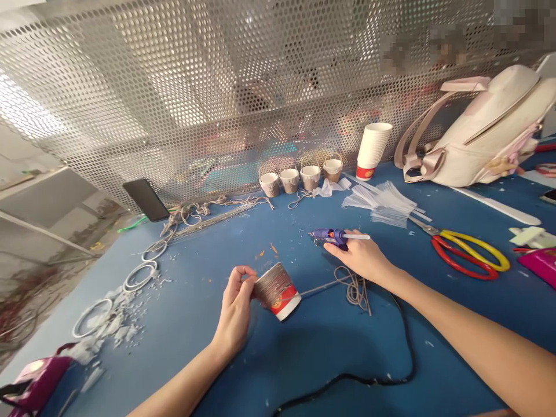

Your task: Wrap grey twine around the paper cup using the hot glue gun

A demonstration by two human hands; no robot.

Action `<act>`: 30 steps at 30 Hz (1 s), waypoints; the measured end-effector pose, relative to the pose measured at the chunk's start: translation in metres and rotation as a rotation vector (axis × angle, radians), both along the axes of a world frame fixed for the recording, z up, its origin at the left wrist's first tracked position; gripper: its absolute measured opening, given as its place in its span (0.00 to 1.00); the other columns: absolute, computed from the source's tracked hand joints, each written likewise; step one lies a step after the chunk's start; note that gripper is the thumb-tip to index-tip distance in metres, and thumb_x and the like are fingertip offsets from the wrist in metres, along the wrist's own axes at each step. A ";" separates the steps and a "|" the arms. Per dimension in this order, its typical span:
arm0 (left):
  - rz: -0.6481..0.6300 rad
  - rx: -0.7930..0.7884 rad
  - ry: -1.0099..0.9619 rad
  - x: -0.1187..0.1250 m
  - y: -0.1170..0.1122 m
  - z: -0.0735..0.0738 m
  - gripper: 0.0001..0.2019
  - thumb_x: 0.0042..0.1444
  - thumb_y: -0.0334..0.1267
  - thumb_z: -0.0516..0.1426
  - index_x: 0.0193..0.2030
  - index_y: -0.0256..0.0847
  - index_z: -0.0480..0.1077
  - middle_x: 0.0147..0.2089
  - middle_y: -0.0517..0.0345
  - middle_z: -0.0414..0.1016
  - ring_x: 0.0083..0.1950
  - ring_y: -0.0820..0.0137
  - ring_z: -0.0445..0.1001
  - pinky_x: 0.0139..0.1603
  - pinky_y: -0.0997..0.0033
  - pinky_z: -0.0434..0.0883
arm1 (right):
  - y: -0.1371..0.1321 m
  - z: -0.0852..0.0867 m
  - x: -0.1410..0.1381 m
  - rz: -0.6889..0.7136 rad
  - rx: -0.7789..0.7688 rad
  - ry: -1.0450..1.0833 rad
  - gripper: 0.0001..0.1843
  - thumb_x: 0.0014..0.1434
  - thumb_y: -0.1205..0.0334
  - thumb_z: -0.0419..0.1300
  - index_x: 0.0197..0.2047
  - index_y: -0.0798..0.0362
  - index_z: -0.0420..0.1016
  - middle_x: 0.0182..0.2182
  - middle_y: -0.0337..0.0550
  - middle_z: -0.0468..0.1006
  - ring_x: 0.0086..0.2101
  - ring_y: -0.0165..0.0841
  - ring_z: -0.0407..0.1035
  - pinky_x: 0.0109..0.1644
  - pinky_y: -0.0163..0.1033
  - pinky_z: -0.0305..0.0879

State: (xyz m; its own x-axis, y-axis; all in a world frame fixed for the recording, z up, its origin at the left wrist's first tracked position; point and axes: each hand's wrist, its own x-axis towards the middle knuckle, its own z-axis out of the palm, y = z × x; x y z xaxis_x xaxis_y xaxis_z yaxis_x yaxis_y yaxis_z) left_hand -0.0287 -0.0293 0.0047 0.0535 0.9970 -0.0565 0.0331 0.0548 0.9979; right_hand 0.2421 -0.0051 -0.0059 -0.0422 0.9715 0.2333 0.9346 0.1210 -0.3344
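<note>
My left hand [236, 307] pinches the rim of a red and white paper cup [287, 306], tilted on its side above the table. Grey-brown cord [273, 285] is wound round the part of the cup nearer my fingers, while the rest stays bare. From the cup the cord runs right to a loose tangle of cord [358, 291] on the tabletop. My right hand [362, 258] is wrapped round a purple hot glue gun [329, 236], its nozzle pointing left and a white glue stick [356, 236] sticking out behind.
Several small cord-covered cups [289, 181] line the perforated metal screen [182, 104]. Stacked paper cups [374, 149], glue sticks [380, 201], red and yellow scissors [467, 252] and a cream backpack [486, 133] occupy the right. At left are a phone [145, 198] and white rings [139, 276]. A black cable [369, 379] crosses the front.
</note>
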 end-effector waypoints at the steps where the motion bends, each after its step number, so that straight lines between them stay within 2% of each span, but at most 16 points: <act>1: 0.003 0.015 0.025 0.000 -0.001 0.001 0.05 0.59 0.41 0.52 0.35 0.44 0.61 0.23 0.70 0.65 0.24 0.75 0.64 0.28 0.76 0.64 | -0.002 0.003 0.002 0.005 -0.008 -0.017 0.17 0.63 0.52 0.52 0.39 0.55 0.76 0.33 0.50 0.79 0.36 0.43 0.73 0.37 0.42 0.65; 3: 0.011 0.045 0.079 0.001 -0.002 0.004 0.05 0.59 0.40 0.52 0.35 0.44 0.61 0.22 0.70 0.65 0.23 0.74 0.65 0.28 0.75 0.65 | -0.009 0.014 0.008 0.012 -0.023 -0.047 0.16 0.62 0.52 0.53 0.39 0.53 0.76 0.32 0.47 0.79 0.33 0.41 0.73 0.34 0.40 0.64; 5: 0.015 0.064 0.124 0.002 -0.003 0.007 0.05 0.59 0.41 0.52 0.35 0.44 0.61 0.22 0.70 0.65 0.23 0.74 0.66 0.29 0.74 0.65 | -0.020 0.030 0.013 0.004 -0.055 -0.108 0.16 0.61 0.50 0.54 0.31 0.52 0.75 0.26 0.45 0.78 0.29 0.41 0.73 0.32 0.40 0.63; 8: 0.007 0.073 0.163 0.003 -0.005 0.010 0.06 0.59 0.42 0.51 0.35 0.44 0.60 0.21 0.70 0.65 0.23 0.73 0.66 0.28 0.73 0.66 | -0.042 0.052 0.011 -0.028 -0.097 -0.233 0.21 0.59 0.51 0.57 0.18 0.51 0.66 0.17 0.42 0.73 0.23 0.39 0.70 0.31 0.42 0.62; 10: -0.006 0.075 0.181 0.005 -0.007 0.010 0.06 0.59 0.43 0.51 0.36 0.44 0.60 0.21 0.70 0.65 0.23 0.73 0.66 0.28 0.73 0.66 | -0.057 0.059 0.000 0.049 -0.069 -0.176 0.18 0.59 0.54 0.57 0.20 0.51 0.65 0.18 0.40 0.73 0.24 0.37 0.70 0.32 0.43 0.64; 12: -0.022 0.073 0.198 0.006 -0.009 0.010 0.06 0.59 0.42 0.50 0.36 0.44 0.60 0.21 0.70 0.65 0.23 0.73 0.65 0.27 0.74 0.65 | -0.070 0.057 -0.019 0.236 -0.002 0.030 0.06 0.59 0.61 0.57 0.30 0.51 0.69 0.28 0.41 0.77 0.32 0.36 0.72 0.38 0.42 0.67; 13: -0.030 0.070 0.205 0.007 -0.010 0.010 0.05 0.59 0.42 0.50 0.36 0.44 0.60 0.20 0.70 0.64 0.23 0.73 0.65 0.27 0.74 0.65 | -0.075 0.052 -0.029 0.322 0.015 0.140 0.04 0.57 0.65 0.57 0.38 0.52 0.69 0.36 0.44 0.77 0.37 0.36 0.73 0.42 0.41 0.69; 14: -0.034 0.067 0.211 0.008 -0.011 0.010 0.06 0.59 0.42 0.50 0.37 0.44 0.60 0.20 0.70 0.64 0.22 0.73 0.65 0.26 0.75 0.64 | -0.078 0.047 -0.039 0.389 0.015 0.223 0.11 0.57 0.67 0.56 0.44 0.53 0.68 0.42 0.46 0.76 0.41 0.36 0.72 0.44 0.40 0.69; 16: -0.039 0.059 0.219 0.009 -0.013 0.011 0.06 0.59 0.43 0.49 0.37 0.44 0.60 0.19 0.71 0.63 0.22 0.73 0.64 0.26 0.75 0.64 | -0.081 0.036 -0.056 0.453 -0.010 0.331 0.17 0.56 0.69 0.55 0.50 0.53 0.63 0.47 0.48 0.73 0.42 0.35 0.73 0.44 0.39 0.71; 18: -0.043 0.047 0.217 0.011 -0.015 0.011 0.07 0.59 0.43 0.49 0.36 0.44 0.59 0.19 0.70 0.63 0.22 0.73 0.64 0.25 0.75 0.63 | -0.080 0.026 -0.065 0.464 -0.024 0.389 0.15 0.57 0.69 0.54 0.49 0.52 0.63 0.46 0.47 0.72 0.35 0.32 0.73 0.39 0.38 0.72; 21: -0.058 0.016 0.214 0.013 -0.015 0.012 0.06 0.59 0.43 0.48 0.36 0.44 0.59 0.19 0.70 0.62 0.22 0.73 0.64 0.25 0.75 0.62 | -0.079 0.022 -0.066 0.479 0.024 0.421 0.09 0.60 0.69 0.52 0.44 0.52 0.64 0.41 0.45 0.72 0.25 0.28 0.68 0.30 0.36 0.69; 24: -0.074 -0.013 0.224 0.014 -0.015 0.013 0.05 0.60 0.41 0.48 0.36 0.44 0.59 0.18 0.71 0.62 0.22 0.73 0.64 0.25 0.75 0.61 | -0.079 0.024 -0.064 0.511 0.128 0.380 0.06 0.63 0.70 0.51 0.39 0.53 0.68 0.35 0.45 0.71 0.26 0.29 0.67 0.30 0.35 0.66; 30: -0.121 -0.068 0.224 0.016 -0.021 0.016 0.05 0.60 0.42 0.48 0.36 0.44 0.59 0.17 0.71 0.63 0.22 0.74 0.63 0.25 0.76 0.61 | -0.079 0.027 -0.067 0.487 0.290 0.263 0.10 0.64 0.70 0.53 0.32 0.54 0.72 0.28 0.43 0.71 0.27 0.30 0.66 0.31 0.35 0.64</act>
